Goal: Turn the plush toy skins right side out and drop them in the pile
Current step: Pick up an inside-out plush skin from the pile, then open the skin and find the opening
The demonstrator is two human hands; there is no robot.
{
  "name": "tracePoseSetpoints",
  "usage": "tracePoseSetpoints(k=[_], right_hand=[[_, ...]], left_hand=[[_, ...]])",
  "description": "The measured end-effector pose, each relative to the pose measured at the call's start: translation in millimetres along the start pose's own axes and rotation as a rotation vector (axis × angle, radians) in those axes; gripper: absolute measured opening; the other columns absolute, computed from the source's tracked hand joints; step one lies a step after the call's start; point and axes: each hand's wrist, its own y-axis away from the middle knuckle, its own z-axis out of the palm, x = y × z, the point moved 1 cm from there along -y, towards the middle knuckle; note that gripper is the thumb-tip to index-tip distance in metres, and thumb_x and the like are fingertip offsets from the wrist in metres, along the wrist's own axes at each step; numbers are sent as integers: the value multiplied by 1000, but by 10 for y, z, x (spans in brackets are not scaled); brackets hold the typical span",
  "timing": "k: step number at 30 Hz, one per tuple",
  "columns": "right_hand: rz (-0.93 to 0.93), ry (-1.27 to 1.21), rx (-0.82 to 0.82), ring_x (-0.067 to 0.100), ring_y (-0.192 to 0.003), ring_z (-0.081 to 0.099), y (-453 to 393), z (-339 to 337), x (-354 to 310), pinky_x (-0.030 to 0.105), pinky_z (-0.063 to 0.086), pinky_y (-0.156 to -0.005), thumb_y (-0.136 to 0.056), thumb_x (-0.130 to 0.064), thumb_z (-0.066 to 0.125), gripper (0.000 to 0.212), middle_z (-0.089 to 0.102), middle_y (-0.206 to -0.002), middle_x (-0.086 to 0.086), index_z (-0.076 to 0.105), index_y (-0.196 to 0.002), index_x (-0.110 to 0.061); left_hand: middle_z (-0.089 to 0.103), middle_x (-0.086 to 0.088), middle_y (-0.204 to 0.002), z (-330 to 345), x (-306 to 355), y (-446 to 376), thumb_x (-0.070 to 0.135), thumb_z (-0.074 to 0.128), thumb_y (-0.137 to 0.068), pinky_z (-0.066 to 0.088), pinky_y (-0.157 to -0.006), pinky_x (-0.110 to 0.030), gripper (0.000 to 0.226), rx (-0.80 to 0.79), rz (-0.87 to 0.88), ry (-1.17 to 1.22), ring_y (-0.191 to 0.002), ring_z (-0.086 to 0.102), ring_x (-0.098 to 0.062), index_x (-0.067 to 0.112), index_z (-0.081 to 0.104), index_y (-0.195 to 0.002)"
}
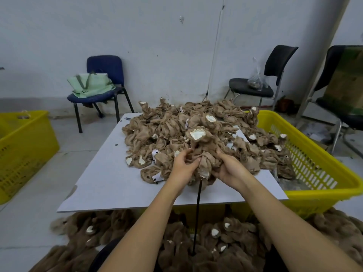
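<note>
While left hand (183,165) and right hand (228,167) both grip one inside-out skin (202,154) over the rod (197,213), risk: fabric snagging, seams tearing.

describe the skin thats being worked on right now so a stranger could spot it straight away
Start at the white table heaped with tan inside-out skins. At the heap's near edge, the left hand and right hand both grip one skin. Unlike its neighbours, it is lifted off the heap, with a white-lined patch at its top and a black rod running up into it from below.
</note>
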Motion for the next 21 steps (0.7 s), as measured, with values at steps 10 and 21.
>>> tracePoseSetpoints(k=[10, 21], right_hand=[[-209, 448, -21, 22, -87, 76, 250, 206, 32, 22, 57, -65, -90, -17, 74, 25, 77, -103, 13, 70, -113, -8], [-181, 376, 182, 15, -75, 74, 274, 187, -28, 23, 55, -60, -103, -27, 59, 26, 78, -85, 7, 73, -99, -6]], left_hand=[[75, -11, -89, -58, 75, 46, -4, 60, -94, 62, -75, -41, 21, 165, 2, -46, -89, 72, -28, 10, 75, -90], [74, 8, -95, 77, 111, 176, 18, 77, -90, 60, -74, -24, 19, -59, 109, -62, -91, 72, -7, 18, 67, -105]])
